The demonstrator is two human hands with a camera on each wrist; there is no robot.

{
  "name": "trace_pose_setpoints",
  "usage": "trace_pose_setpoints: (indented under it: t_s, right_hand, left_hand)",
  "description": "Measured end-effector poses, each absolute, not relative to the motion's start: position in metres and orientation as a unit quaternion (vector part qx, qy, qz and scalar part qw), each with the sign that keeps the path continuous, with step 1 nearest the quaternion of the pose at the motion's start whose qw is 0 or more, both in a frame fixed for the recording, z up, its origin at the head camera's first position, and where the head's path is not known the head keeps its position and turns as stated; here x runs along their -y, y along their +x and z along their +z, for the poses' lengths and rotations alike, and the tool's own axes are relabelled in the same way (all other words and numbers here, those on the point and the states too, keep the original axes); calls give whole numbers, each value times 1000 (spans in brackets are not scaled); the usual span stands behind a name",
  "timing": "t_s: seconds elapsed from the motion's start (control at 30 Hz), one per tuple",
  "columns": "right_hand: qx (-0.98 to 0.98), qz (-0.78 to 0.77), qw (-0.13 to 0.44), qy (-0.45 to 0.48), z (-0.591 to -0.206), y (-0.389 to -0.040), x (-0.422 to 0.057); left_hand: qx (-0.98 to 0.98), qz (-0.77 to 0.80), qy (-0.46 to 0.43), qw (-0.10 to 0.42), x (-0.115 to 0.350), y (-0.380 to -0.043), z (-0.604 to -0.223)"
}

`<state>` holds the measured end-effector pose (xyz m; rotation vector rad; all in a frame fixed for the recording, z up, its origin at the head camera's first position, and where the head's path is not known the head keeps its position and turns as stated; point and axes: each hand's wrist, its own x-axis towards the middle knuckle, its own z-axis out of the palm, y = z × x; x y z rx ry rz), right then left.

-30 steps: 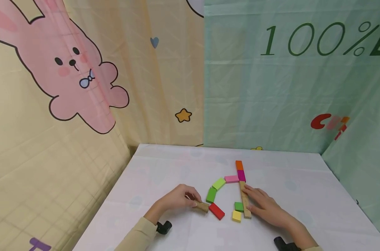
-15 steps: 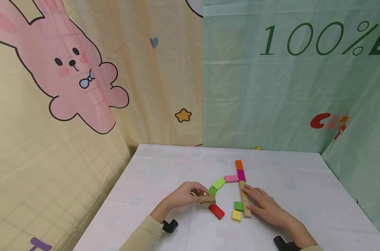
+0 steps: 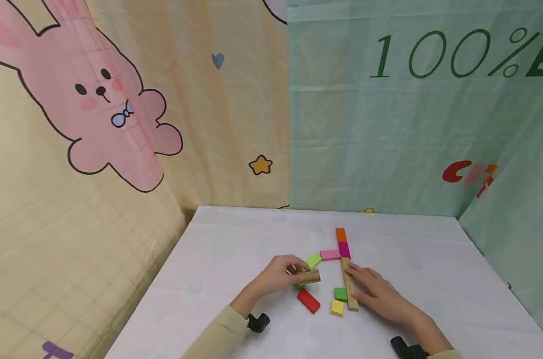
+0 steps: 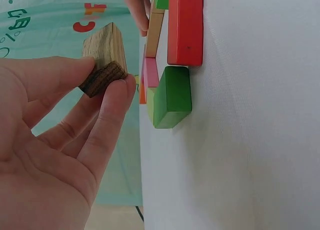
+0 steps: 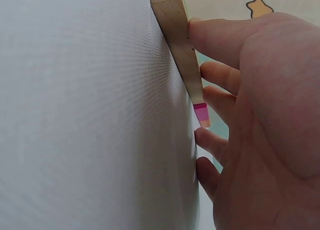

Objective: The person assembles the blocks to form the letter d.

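Note:
My left hand [image 3: 276, 276] pinches a brown wooden block [image 3: 312, 276] between thumb and fingers, raised above the table; its dark rough end shows in the left wrist view. Under it a green block [image 4: 172, 98] is mostly hidden in the head view. Fingers of my right hand [image 3: 381, 295] lie relaxed against a long plain wooden block [image 3: 348, 286], thumb and fingertips touching its side and top. A magenta block [image 3: 343, 249] and an orange block [image 3: 340, 235] continue its line. A curve of light green [image 3: 314, 260] and pink blocks [image 3: 330, 255] meets that line from the left.
A red block [image 3: 308, 301] lies below the left hand. Small green [image 3: 340, 294] and yellow blocks [image 3: 337, 307] sit left of the long block's near end. The white-covered table [image 3: 235, 234] ends against printed curtains [image 3: 370, 149] at the back.
My left hand has carried the brown block rightward and away from me, lifting it from beside the red block to over the green ones. The right hand stays on the long block.

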<state>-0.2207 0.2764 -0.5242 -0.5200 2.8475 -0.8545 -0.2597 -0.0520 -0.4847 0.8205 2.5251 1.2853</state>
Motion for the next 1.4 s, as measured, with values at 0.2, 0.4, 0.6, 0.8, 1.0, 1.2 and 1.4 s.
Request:
trace_pose_setpoints:
  t_s: [0.2, 0.4, 0.6, 0.8, 1.0, 1.2, 1.4]
  right_hand:
    - [-942, -283, 63, -169, -523, -221, -275]
    - [-944, -279, 62, -168, -524, -221, -276]
    - [-942, -282, 62, -173, -525, -220, -276]
    - [-942, -281, 57, -175, -525, -220, -277]
    - [-941, -283, 56, -178, -525, -220, -277]
    - [-941, -283, 54, -180, -527, -220, -279]
    - [-941, -279, 50, -184, -528, -222, -278]
  left_hand:
    - [-855, 433, 269, 100, 44, -260, -485]
    - [-853, 437, 266, 103, 38, -260, -486]
    - [-856, 433, 268, 92, 28, -260, -487]
    - [-864, 422, 262, 80, 12, -259, -490]
    - [-875, 414, 241, 78, -2, -258, -494]
    - [-882, 397, 242, 80, -12, -259, -497]
    - [-887, 371, 264, 76, -20, -258, -497]
